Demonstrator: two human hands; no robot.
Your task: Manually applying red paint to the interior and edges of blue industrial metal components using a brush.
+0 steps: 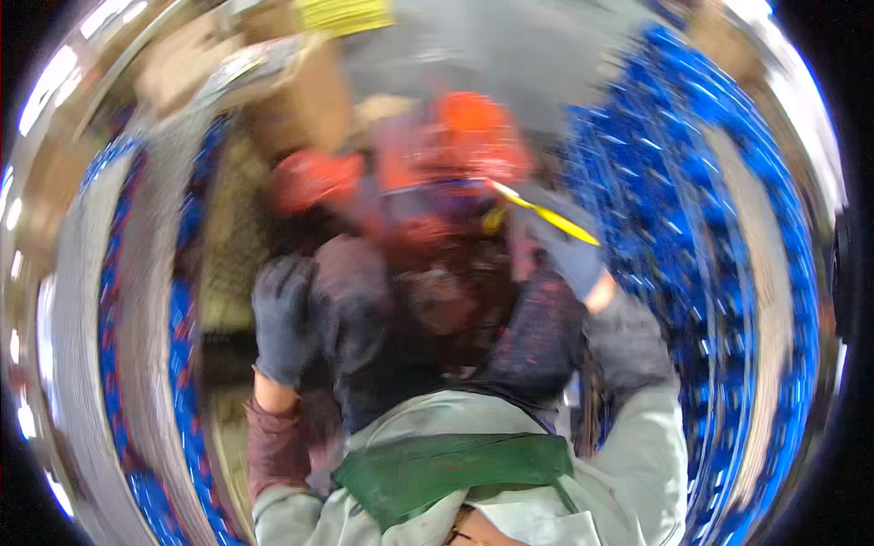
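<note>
Motion blur smears much of the view. My right hand (566, 238), in a grey glove, is closed on a slim yellow tool (557, 218) whose pale, narrow tip points up and left. Just left of that tip lie blurred orange-red pieces (473, 123), their kind unclear. My left hand (284, 318), also gloved in dark grey, is beside my left knee (350, 282); its fingers are too smeared to read. Another red thing (319, 180) sits a little beyond the left hand. Dark red shapes (442, 296) show between my legs.
Racks of blue parts (669, 182) stand close on my right. To the left run long grey boards (150, 300) edged with blue and red pieces. Cardboard boxes (305, 100) stand ahead on the left, with a yellow item (344, 14) beyond on the grey floor (519, 45).
</note>
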